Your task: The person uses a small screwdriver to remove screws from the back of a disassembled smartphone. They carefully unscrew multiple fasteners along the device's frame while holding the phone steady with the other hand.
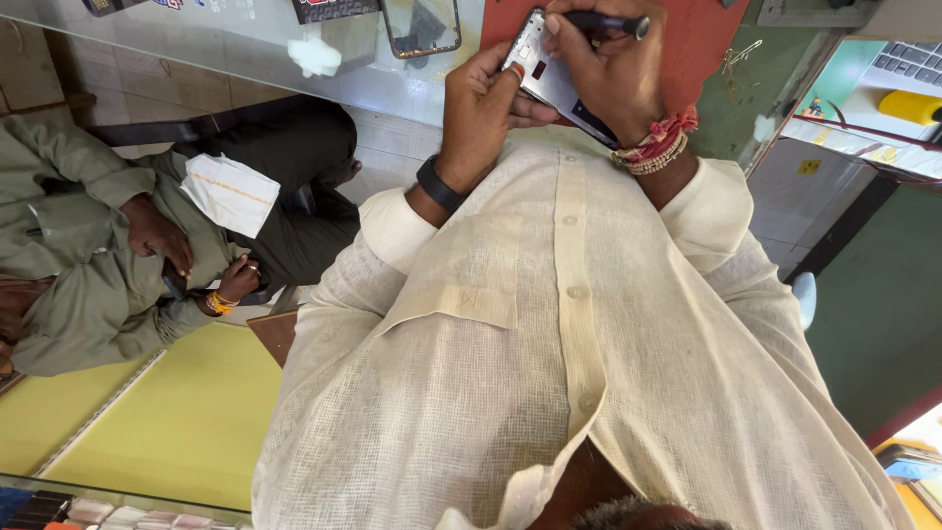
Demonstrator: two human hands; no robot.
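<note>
Up top, left hand (478, 108) grips a flat metallic phone (546, 71); right hand (610, 74) pinches a dark slim screwdriver (608, 22).

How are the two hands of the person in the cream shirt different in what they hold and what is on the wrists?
The left hand grips an opened phone by its edge, while the right hand holds a dark thin tool over it. The left wrist has a plain black band; the right wrist has red threads and beads. Both hands are raised in front of the chest and touch the phone.
</note>
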